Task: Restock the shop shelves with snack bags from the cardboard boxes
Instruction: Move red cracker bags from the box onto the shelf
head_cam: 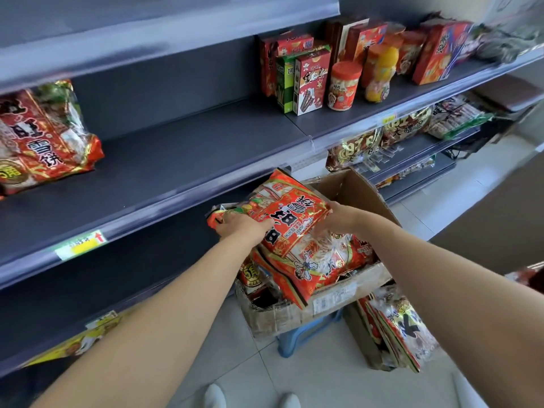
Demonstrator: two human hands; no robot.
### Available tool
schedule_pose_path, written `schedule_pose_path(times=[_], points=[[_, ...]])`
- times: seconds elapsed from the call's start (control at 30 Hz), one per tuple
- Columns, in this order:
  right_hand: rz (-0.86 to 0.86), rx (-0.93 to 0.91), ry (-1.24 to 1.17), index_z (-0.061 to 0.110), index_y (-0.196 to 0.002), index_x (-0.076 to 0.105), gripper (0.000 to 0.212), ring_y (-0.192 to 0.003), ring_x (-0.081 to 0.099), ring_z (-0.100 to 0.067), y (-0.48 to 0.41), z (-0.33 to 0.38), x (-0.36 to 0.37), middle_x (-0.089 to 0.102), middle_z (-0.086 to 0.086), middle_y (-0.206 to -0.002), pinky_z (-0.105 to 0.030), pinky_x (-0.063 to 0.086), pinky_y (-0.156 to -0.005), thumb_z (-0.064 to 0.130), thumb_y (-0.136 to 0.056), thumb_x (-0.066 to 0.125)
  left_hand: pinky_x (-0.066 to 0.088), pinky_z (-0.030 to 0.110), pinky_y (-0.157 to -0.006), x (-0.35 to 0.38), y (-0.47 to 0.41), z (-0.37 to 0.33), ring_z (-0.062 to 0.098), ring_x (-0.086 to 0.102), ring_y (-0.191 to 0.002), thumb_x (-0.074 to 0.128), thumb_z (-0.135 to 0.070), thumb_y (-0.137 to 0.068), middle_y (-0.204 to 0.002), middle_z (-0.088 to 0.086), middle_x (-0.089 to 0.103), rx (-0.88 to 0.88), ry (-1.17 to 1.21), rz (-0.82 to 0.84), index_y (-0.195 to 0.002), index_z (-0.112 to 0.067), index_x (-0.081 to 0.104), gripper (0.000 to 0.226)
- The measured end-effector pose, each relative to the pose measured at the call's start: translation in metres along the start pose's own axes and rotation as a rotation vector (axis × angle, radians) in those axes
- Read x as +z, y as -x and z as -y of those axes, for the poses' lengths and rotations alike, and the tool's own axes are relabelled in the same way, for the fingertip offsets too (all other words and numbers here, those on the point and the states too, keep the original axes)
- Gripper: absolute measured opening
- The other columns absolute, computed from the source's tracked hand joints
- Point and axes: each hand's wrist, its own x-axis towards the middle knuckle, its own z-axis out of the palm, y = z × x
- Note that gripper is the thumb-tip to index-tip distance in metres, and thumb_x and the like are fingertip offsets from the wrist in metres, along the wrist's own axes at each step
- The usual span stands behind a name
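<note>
- Item: red rice-cracker bag [291, 213], held just above the open cardboard box [332, 295] and clear of the bags left inside.
- Left hand [241, 228]: fingers are curled over the bag's left edge, and that side is gripped firmly.
- Right hand [338, 222]: the right edge is pinched, with the fingers tucked beneath the bag and the thumb side on top.
- Orientation: the bag's long axis is judged to run away from the person, toward the shelf front. Its far end is tipped upward. The print is read upside down from the wearer's side, so the bag's top is taken to be the near end.
- Remaining stock [297, 269]: further red bags are piled directly below the grip, inside the box. The box is carried on a blue stool [309, 328].
- Destination: the middle shelf [182, 160] lies above and to the left of the grip, with its front lip close beyond the left hand.
- Reference item: a matching shelved bag [41, 136] is found well to the left of the grip, leaning at the far end of the same shelf.
- Nearer hand: the left hand is placed closer to the shelf, so a lift up and leftward is called for, led by that side.
- Risk noted: the raised far end may catch the shelf lip if the bag is not lifted high enough.
</note>
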Motion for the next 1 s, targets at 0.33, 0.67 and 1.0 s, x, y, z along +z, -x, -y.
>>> schedule_pose_path(times=[0.33, 0.67, 1.0], points=[[-0.006, 0.263, 0.321, -0.001, -0.134, 0.046, 0.079, -0.105, 0.062, -0.033, -0.017, -0.02, 0.008, 0.061, -0.019, -0.12, -0.042, 0.051, -0.094, 0.061, -0.086, 0.053, 0.043, 0.042, -0.103, -0.012, -0.006, 0.007, 0.03, 0.051, -0.122, 0.069, -0.051, -0.079, -0.139, 0.012, 0.048, 0.189, 0.085, 0.031, -0.141, -0.011, 0.035, 0.081], [-0.102, 0.046, 0.171, 0.028, -0.152, 0.002, 0.092, -0.142, 0.02, -0.041, -0.031, -0.008, 0.013, 0.007, -0.014, -0.159, -0.051, 0.028, -0.113, 0.038, -0.085, 0.064, 0.04, 0.044, -0.098, -0.02, 0.035, 0.036, 0.035, 0.047, -0.127, 0.069, -0.034, -0.086, -0.14, 0.018, 0.046, -0.054, -0.021, 0.408, -0.143, -0.004, 0.034, 0.073], [-0.238, 0.072, 0.566, 0.003, -0.121, 0.057, 0.086, -0.146, -0.012, -0.035, -0.026, 0.001, 0.011, 0.012, -0.015, -0.159, -0.053, 0.01, -0.115, 0.077, -0.079, 0.042, 0.036, 0.049, -0.104, -0.022, 0.002, 0.043, 0.034, 0.035, -0.131, 0.082, -0.039, -0.069, -0.144, 0.012, 0.034, -0.009, 0.129, -0.179, -0.143, -0.012, 0.023, 0.099]])
